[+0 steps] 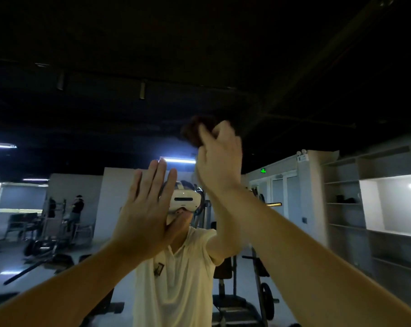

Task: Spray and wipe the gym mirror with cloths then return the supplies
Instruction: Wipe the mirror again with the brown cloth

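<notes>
The mirror (pixel 294 109) stands directly in front of both hands. The right hand (pixel 219 159), the higher one, grips a dark cloth (pixel 195 132) against the glass. The left hand (pixel 143 208) lies flat and open on it, lower.

— What sort of place are you in?

— A gym. I face a big wall mirror (pixel 306 74), and the room shows in it: a black metal weight rack (pixel 56 218) on the left, a long dark barbell (pixel 25 272) lying on the pale glossy floor (pixel 4 261), a padded brown bench on a black frame (pixel 223 267), and a round black weight plate (pixel 267 296) beside it.

— Anything else?

— Grey open wall shelves (pixel 344 208), a green lit exit sign (pixel 263 171) by pale double doors (pixel 280 192), white tube lights (pixel 178 160) under a black ceiling (pixel 152 43).
</notes>
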### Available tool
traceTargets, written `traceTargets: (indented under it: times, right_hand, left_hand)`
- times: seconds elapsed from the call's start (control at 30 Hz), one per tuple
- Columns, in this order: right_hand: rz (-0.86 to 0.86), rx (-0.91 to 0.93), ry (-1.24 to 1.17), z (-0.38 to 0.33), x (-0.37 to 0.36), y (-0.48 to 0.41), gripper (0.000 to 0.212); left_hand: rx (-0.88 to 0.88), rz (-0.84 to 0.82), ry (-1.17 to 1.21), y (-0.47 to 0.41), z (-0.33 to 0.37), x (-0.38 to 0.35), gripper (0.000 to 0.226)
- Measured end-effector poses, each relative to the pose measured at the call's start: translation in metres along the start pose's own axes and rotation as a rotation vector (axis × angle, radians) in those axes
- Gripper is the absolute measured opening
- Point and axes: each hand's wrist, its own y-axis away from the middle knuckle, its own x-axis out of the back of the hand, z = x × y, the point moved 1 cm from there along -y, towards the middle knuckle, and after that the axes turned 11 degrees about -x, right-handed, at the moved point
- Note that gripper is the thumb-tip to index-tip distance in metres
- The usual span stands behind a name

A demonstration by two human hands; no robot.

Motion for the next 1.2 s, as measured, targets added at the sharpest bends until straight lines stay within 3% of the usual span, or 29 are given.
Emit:
traceTargets:
  times: [0.1, 0.17, 0.27, 0.37, 0.47, 0.6, 0.73, 0.8, 0.87, 0.97, 1.03, 1.1, 1.2]
  right_hand:
    - [-0.168, 0.399, 0.043, 0.019, 0.008, 0.033, 0.05]
    - [-0.167, 0.512, 0.102, 0.046, 0.021, 0.018, 0.054]
    - [-0.06, 0.179, 0.182, 0.071, 0.029, -0.03, 0.056]
    - [0.03, -0.151, 0.217, 0.054, 0.011, -0.061, 0.053]
    - [0.092, -0.273, 0.167, 0.017, -0.006, -0.059, 0.051]
    - [0.025, -0.012, 0.05, -0.017, -0.01, -0.012, 0.052]
    - [-0.123, 0.451, 0.051, -0.018, -0.004, 0.062, 0.058]
    - [-0.181, 0.621, 0.092, -0.001, 0.004, 0.056, 0.06]
    - [-0.115, 0.509, 0.141, 0.013, 0.006, 0.025, 0.063]
    - [0.037, 0.025, 0.171, 0.012, 0.001, -0.034, 0.055]
    - [0.085, -0.169, 0.167, -0.008, -0.011, -0.053, 0.051]
    - [0.091, -0.226, 0.099, -0.038, -0.019, -0.039, 0.049]
    - [0.014, 0.006, 0.01, -0.073, -0.024, 0.032, 0.053]
  left_hand:
    - [-0.032, -0.018, 0.005, 0.001, -0.005, 0.005, 0.092]
    - [-0.093, -0.048, -0.001, 0.005, -0.017, 0.012, 0.09]
    - [-0.107, -0.079, -0.054, 0.016, -0.053, 0.022, 0.087]
    - [0.106, -0.043, -0.053, 0.028, -0.093, 0.031, 0.09]
    - [0.205, -0.029, -0.034, 0.033, -0.109, 0.03, 0.095]
    - [0.196, -0.005, -0.039, 0.035, -0.105, 0.02, 0.096]
    - [0.182, -0.032, -0.052, 0.039, -0.105, 0.022, 0.096]
    - [0.166, -0.041, -0.058, 0.045, -0.103, 0.022, 0.095]
    - [0.148, -0.037, -0.059, 0.052, -0.102, 0.022, 0.094]
    - [0.137, -0.023, -0.044, 0.058, -0.1, 0.021, 0.092]
    - [0.129, -0.018, -0.051, 0.057, -0.1, 0.021, 0.091]
    - [0.123, -0.015, -0.047, 0.057, -0.099, 0.021, 0.091]
    - [0.126, -0.013, -0.043, 0.057, -0.1, 0.021, 0.09]
